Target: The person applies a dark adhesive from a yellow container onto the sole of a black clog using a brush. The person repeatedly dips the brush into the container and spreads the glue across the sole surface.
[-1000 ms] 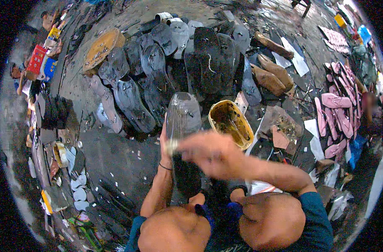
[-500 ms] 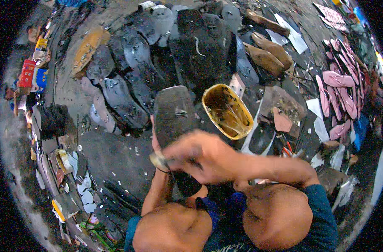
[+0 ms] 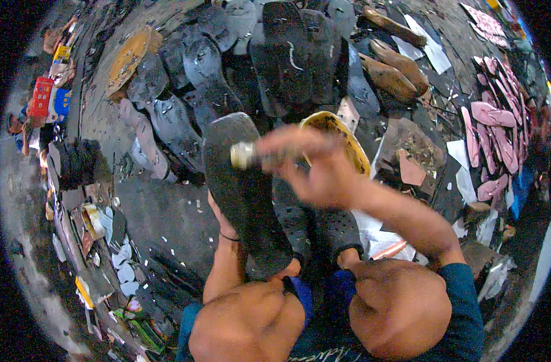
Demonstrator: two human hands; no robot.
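Observation:
A long black shoe sole [image 3: 242,205] slants upright in front of my knees. Behind its left edge my left hand [image 3: 222,218] grips it, most of the fingers hidden by the sole. My right hand [image 3: 314,166], blurred by motion, is closed round what looks like a short brush [image 3: 244,155]. Its pale, yellowish head lies against the upper part of the sole. Partly covered by that hand is a yellow-rimmed tub [image 3: 354,140] with dark and yellowish smears inside.
Several black soles [image 3: 206,63] lie spread ahead. Brown wooden shoe lasts [image 3: 389,78] sit at the far right, near a flat stone-like slab [image 3: 408,145]. Pink sandal parts [image 3: 496,136] are heaped on the right. Scraps [image 3: 125,271] litter the left side.
My right hand has moved up and away from my left wrist, bringing the brush head onto the upper sole. The sole has shifted slightly left and tilted, showing more of its length.

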